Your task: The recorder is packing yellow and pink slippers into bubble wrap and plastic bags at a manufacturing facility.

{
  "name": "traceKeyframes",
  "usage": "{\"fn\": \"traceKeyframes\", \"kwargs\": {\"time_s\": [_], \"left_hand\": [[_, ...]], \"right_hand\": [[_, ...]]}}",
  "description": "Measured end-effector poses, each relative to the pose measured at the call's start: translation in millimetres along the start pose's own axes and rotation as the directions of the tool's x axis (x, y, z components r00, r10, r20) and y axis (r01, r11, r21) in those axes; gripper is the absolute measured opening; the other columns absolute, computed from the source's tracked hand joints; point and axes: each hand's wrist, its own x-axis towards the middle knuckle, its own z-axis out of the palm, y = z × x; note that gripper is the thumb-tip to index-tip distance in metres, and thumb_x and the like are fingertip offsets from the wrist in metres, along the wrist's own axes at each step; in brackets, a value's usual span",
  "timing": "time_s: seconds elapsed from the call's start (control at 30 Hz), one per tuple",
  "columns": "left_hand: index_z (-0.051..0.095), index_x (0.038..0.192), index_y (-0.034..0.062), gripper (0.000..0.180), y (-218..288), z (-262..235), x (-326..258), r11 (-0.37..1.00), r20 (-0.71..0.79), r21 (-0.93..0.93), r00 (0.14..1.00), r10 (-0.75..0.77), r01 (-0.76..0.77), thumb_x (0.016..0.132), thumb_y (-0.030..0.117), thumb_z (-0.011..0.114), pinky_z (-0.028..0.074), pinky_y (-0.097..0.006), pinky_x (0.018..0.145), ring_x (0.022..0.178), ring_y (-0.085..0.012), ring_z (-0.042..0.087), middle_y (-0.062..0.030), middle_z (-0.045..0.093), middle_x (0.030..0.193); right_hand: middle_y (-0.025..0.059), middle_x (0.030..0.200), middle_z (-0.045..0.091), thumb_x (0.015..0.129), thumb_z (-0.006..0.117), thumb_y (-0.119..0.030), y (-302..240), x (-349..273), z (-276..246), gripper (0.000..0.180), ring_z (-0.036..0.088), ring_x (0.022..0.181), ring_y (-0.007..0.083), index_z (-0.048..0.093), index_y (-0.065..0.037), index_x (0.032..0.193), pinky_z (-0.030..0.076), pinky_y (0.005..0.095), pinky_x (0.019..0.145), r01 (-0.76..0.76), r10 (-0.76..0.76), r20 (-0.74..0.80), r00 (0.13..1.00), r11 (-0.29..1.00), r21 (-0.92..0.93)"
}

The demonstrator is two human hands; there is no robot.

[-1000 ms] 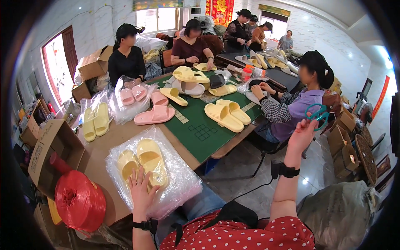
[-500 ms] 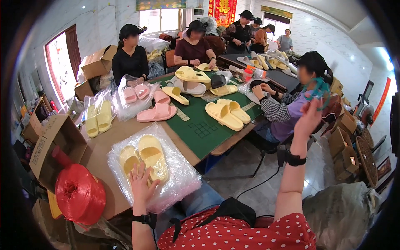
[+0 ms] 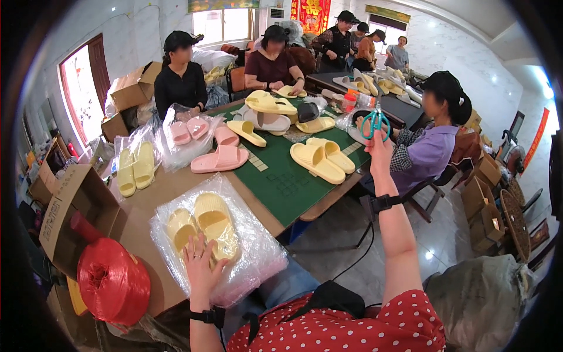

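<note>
A pair of pale yellow slide slippers (image 3: 215, 220) lies on a stack of clear plastic bags (image 3: 258, 252) at the table's near edge. Whether the slippers are inside the top bag, I cannot tell. My left hand (image 3: 202, 268) rests on them with fingers spread, covering part of the heels. Raised at arm's length on the right, my right hand (image 3: 380, 154) is closed on a pair of scissors (image 3: 375, 122) with teal handles, blades pointing up and away from me.
A red roll of plastic twine (image 3: 114, 281) and an open cardboard box (image 3: 79, 217) stand at the left. Bagged green slippers (image 3: 136, 167), pink slippers (image 3: 220, 159) and more yellow slippers (image 3: 319, 159) lie farther back. A co-worker in purple (image 3: 437, 141) sits beyond my right arm.
My right hand with the scissors has swung left, from beside the co-worker's head to above the table's right edge. My left hand has stayed on the slippers.
</note>
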Motion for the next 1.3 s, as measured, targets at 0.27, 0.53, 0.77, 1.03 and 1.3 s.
{"fn": "traceKeyframes", "kwargs": {"time_s": [0.27, 0.53, 0.77, 1.03, 1.3], "left_hand": [[0.063, 0.133, 0.0154, 0.062, -2.5, 3.7, 0.9, 0.999, 0.003, 0.04, 1.0, 0.012, -0.012, 0.079, 0.04, 0.079, 0.016, -0.056, 0.122, 0.151, -0.0369, 0.026, -0.009, 0.041, 0.158], [0.062, 0.134, 0.0146, 0.064, -2.3, 4.4, 1.5, 0.998, 0.003, 0.06, 1.0, 0.01, -0.01, 0.079, 0.043, 0.078, 0.017, -0.056, 0.122, 0.151, -0.0365, 0.026, -0.0093, 0.041, 0.158], [0.062, 0.135, 0.0139, 0.065, -6.5, 1.8, 0.1, 0.998, 0.022, 0.064, 1.0, -0.005, 0.004, 0.079, 0.045, 0.076, 0.016, -0.057, 0.121, 0.15, -0.0384, 0.025, -0.0109, 0.039, 0.16], [0.06, 0.136, 0.0146, 0.067, -3.7, 1.1, 0.5, 0.998, 0.101, 0.063, 0.994, -0.027, 0.021, 0.081, 0.049, 0.075, 0.016, -0.059, 0.121, 0.151, -0.0407, 0.023, -0.0124, 0.036, 0.161], [0.06, 0.136, 0.0131, 0.068, 2.3, -6.1, 9.7, 0.997, 0.148, 0.046, 0.986, -0.075, 0.069, 0.082, 0.052, 0.073, 0.015, -0.061, 0.12, 0.15, -0.0435, 0.023, -0.0139, 0.037, 0.16]], "right_hand": [[0.0044, 0.092, 0.072, 0.106, 0.053, -0.024, 49.8, 15.9, 3.4, 0.02, 0.065, 0.071, 0.0091, 0.061, -0.007, 0.112, 0.051, 0.0245, 0.058, -0.19, 0.19, -0.005, 0.982, 0.98, -0.058], [0.008, 0.094, 0.073, 0.104, 0.056, -0.025, 73.6, 13.6, 0.6, 0.02, 0.066, 0.07, 0.0102, 0.061, -0.006, 0.11, 0.052, 0.0253, 0.056, -0.273, 0.278, 0.049, 0.959, 0.958, -0.091], [0.0082, 0.091, 0.072, 0.102, 0.058, -0.024, 77.3, 12.3, 22.9, 0.023, 0.065, 0.068, 0.0115, 0.061, -0.003, 0.111, 0.052, 0.0261, 0.055, -0.376, 0.402, 0.165, 0.901, 0.911, -0.169], [0.0092, 0.093, 0.072, 0.104, 0.055, -0.025, 71.7, 94.8, 44.6, 0.022, 0.068, 0.069, 0.0129, 0.06, -0.004, 0.108, 0.054, 0.0278, 0.054, -0.261, 0.272, 0.035, 0.962, 0.947, -0.187], [0.0072, 0.093, 0.072, 0.103, 0.058, -0.026, 146.4, 100.7, 49.3, 0.022, 0.068, 0.071, 0.0133, 0.061, -0.005, 0.107, 0.054, 0.0275, 0.057, -0.449, 0.469, 0.078, 0.88, 0.873, -0.189]]}}
